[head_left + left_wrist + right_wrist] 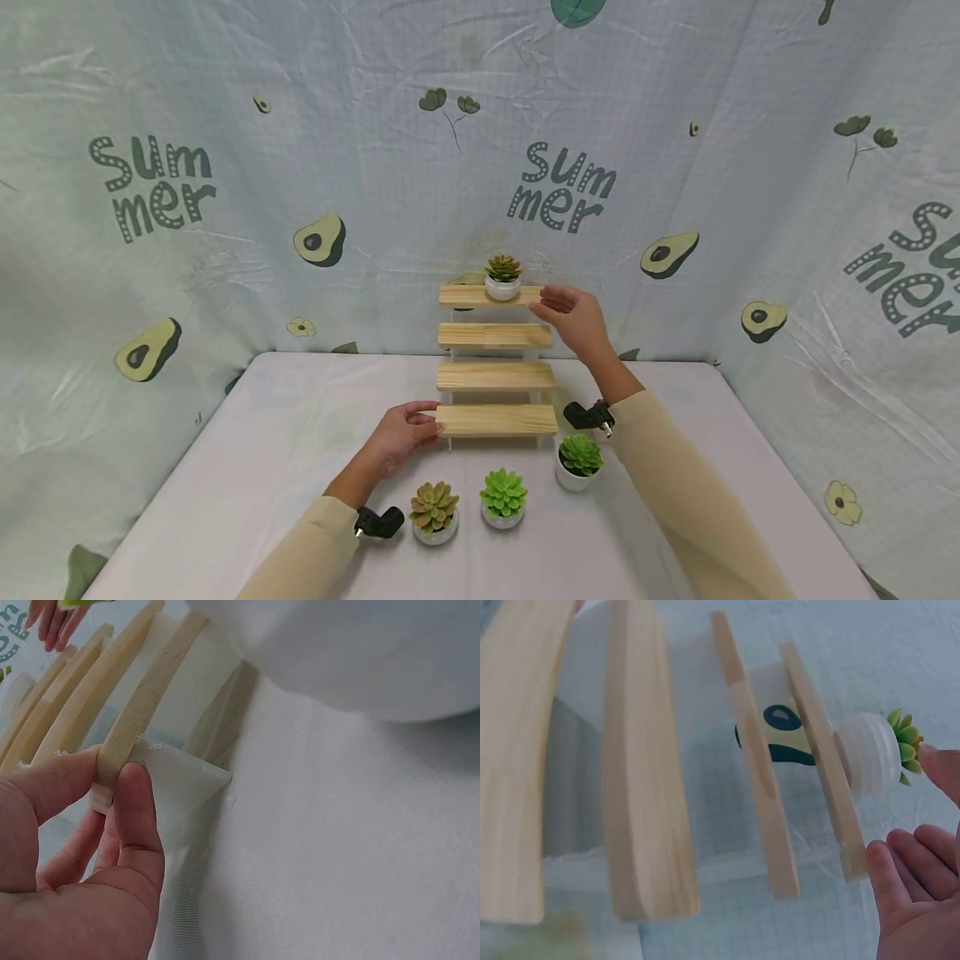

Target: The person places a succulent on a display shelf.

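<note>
A tiered wooden display stand (496, 377) with white side supports stands at the back of the table. My left hand (405, 435) pinches the left end of its lowest plank (124, 742) between thumb and fingers. Beside the right end of the top plank (821, 757) is my right hand (573, 321), its fingers fairly straight and a fingertip at the plank's edge. On that top plank sits a reddish-green succulent in a white pot (502, 287), left of the right hand. It lies partly behind the right thumb in the right wrist view.
In front of the stand are a brownish succulent (434, 507), a bright green succulent (503, 492) and a darker green succulent (581, 455), each in a white pot. A printed cloth (390, 183) hangs close behind the stand. White cloth covers the table (300, 417).
</note>
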`<action>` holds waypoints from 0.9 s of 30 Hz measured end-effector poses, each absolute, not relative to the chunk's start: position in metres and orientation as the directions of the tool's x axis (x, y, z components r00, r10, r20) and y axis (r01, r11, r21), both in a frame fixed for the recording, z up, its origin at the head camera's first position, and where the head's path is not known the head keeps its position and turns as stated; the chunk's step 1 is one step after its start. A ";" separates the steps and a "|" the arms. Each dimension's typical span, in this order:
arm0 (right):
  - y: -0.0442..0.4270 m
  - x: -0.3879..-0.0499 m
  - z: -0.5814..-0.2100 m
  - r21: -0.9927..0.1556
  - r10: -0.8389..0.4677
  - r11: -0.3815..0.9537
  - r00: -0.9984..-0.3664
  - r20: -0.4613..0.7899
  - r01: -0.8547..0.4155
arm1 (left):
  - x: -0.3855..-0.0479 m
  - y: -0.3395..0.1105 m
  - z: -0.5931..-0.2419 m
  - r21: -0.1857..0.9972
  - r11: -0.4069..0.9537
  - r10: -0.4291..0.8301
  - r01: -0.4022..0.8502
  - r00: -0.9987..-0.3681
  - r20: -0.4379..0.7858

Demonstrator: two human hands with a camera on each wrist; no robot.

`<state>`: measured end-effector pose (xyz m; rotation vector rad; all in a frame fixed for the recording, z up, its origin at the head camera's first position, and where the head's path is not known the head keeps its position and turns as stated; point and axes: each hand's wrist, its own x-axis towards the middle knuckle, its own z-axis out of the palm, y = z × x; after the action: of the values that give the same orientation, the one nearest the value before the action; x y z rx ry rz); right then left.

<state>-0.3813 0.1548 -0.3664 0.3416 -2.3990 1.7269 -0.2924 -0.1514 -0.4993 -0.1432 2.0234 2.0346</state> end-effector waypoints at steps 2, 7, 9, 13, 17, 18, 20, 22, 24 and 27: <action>0.160 -0.376 -0.368 -0.904 -0.096 0.307 -0.955 0.281 -0.297 | -0.293 -0.151 -0.499 0.966 0.008 0.114 -0.259 -0.959 -0.258; 0.173 -0.364 -0.374 -0.901 -0.068 0.311 -0.953 0.297 -0.303 | -0.297 -0.150 -0.502 0.967 0.009 0.109 -0.255 -0.961 -0.254; 0.178 -0.359 -0.377 -0.900 -0.051 0.319 -0.954 0.296 -0.296 | -0.297 -0.149 -0.503 0.967 0.009 0.108 -0.253 -0.962 -0.252; 0.188 -0.348 -0.382 -0.893 -0.030 0.350 -0.956 0.291 -0.283 | -0.297 -0.150 -0.503 0.971 0.009 0.117 -0.239 -0.964 -0.238; 0.200 -0.338 -0.390 -0.885 -0.008 0.382 -0.958 0.285 -0.267 | -0.297 -0.151 -0.504 0.970 0.007 0.116 -0.242 -0.964 -0.241; 0.203 -0.336 -0.392 -0.887 0.001 0.383 -0.960 0.280 -0.258 | -0.298 -0.151 -0.503 0.970 0.009 0.113 -0.242 -0.964 -0.241; 0.209 -0.332 -0.397 -0.888 0.012 0.388 -0.963 0.270 -0.245 | -0.298 -0.151 -0.503 0.968 0.011 0.107 -0.251 -0.962 -0.251; 0.215 -0.328 -0.403 -0.893 0.016 0.386 -0.966 0.259 -0.233 | -0.298 -0.151 -0.502 0.967 0.017 0.104 -0.254 -0.962 -0.254; 0.220 -0.324 -0.409 -0.895 0.019 0.386 -0.969 0.247 -0.221 | -0.298 -0.150 -0.501 0.967 0.024 0.105 -0.254 -0.961 -0.255; 0.227 -0.320 -0.418 -0.893 0.022 0.386 -0.966 0.259 -0.231 | -0.297 -0.150 -0.500 0.965 0.025 0.105 -0.261 -0.959 -0.262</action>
<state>-0.3196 0.2273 -0.4177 0.1856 -2.4166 1.6140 -0.2971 -0.1495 -0.5003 -0.1605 2.0434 2.0203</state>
